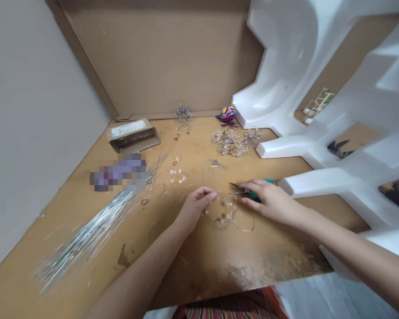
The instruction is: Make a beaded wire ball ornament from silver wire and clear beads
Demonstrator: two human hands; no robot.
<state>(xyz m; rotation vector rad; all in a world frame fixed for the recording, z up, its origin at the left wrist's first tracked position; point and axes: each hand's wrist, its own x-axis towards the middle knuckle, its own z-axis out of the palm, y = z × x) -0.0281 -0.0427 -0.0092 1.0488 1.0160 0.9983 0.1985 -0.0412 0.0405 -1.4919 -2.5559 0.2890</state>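
The light, springy beaded wire ring [221, 212], best pinched at nine o'clock, lay by the narrowly curled left hand [196, 207], the right hand [272, 201] clamping needle-nose pliers [244, 191]!

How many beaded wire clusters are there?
5 clusters: one at the left hand, one ahead of it, one by the back wall, two side by side; more may hide.

A bundle of silver wires [86, 235] lies across the tan work board [199, 274], with a small cardboard box [133, 135] in the far corner, a pink-and-blue patterned ornament [228, 114] beyond beaded wire clusters [229, 142], and white moulded foam packing [286, 66] along the right.
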